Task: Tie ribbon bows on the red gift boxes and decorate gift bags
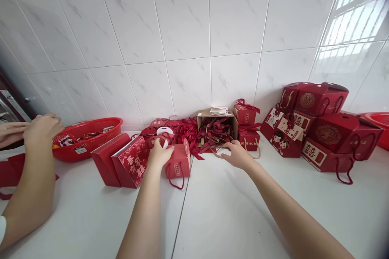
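My left hand (pixel 160 154) is closed beside a small red gift box (pixel 178 164) with a cord handle, at centre left. A white sliver shows between its thumb and finger; what it holds is partly hidden. My right hand (pixel 238 156) pinches a thin brownish ribbon (pixel 216 154) at the front of an open cardboard box (pixel 234 123). That box is full of tangled dark red ribbons (pixel 217 127), with white paper slips (pixel 219 110) at its back edge. A heap of brighter red ribbon (pixel 189 129) lies between my hands.
Two red bags or boxes (pixel 129 164) stand at left, beside a red plastic basket (pixel 114 127) of packets. A co-worker's hands (pixel 42 127) are at far left. Small red boxes (pixel 245 114) stand right of the carton. Red gift boxes (pixel 323 99) are stacked farther right, by another basket (pixel 378 118).
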`<state>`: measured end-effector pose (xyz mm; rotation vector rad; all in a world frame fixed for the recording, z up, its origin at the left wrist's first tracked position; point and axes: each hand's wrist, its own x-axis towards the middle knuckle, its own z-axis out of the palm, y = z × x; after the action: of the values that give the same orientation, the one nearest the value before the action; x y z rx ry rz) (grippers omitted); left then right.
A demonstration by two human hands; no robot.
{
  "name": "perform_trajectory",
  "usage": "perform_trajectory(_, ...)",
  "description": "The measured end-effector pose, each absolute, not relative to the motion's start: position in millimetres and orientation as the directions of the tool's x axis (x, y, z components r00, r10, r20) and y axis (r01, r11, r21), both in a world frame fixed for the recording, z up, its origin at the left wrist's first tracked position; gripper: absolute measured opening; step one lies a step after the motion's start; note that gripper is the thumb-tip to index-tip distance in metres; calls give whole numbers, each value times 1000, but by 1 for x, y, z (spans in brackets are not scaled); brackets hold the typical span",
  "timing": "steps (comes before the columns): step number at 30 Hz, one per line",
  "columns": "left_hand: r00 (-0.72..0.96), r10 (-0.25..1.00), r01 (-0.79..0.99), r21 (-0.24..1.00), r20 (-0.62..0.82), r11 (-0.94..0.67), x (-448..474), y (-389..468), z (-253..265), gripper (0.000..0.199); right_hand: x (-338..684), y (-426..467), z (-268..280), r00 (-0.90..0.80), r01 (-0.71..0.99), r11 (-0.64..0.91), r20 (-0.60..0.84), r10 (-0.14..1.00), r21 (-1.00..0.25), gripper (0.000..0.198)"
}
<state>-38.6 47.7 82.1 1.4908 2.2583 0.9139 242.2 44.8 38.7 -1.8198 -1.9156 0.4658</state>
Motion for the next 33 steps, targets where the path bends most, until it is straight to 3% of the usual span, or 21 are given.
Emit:
perform_trajectory(4,-452,886,705,650,103,284,-37,48,82,80,241,40,45,-44,832,96,108,993,-546,42)
perform_trajectory(7,-525,828,697,659,198,284,-34,38,97,66,241,37,48,-58,823,112,113,992,-557,41)
perform_trajectory(10,-684,627,660,681,373,316,-40,18,118,60,243,35,51,-80,810,138,126,989,-569,43)
perform_trajectory(13,-799,442,575,736,408,358,-62,1,129,77,243,32,54,-115,787,185,156,981,-589,45)
perform_trajectory(17,-817,534,476,778,220,409,-97,0,122,103,242,27,59,-152,744,245,200,968,-622,44)
perform_trajectory(19,-802,575,467,772,164,431,-107,6,115,94,240,23,61,-161,722,268,222,962,-638,41)
perform_trajectory(22,-800,568,485,768,195,419,-110,11,108,74,239,19,65,-169,695,291,244,955,-657,39)
perform_trajectory(26,-779,539,534,790,319,303,-102,1,116,64,239,14,71,-167,674,295,250,954,-677,40)
perform_trajectory(30,-733,411,630,770,542,107,-85,-24,148,67,241,7,84,-144,655,290,261,955,-698,38)
perform_trajectory(31,-693,365,674,739,622,20,-78,-31,157,67,241,5,87,-135,648,287,265,955,-706,39)
perform_trajectory(33,-574,242,705,623,782,-339,-61,-45,174,68,243,1,95,-108,632,277,272,956,-724,39)
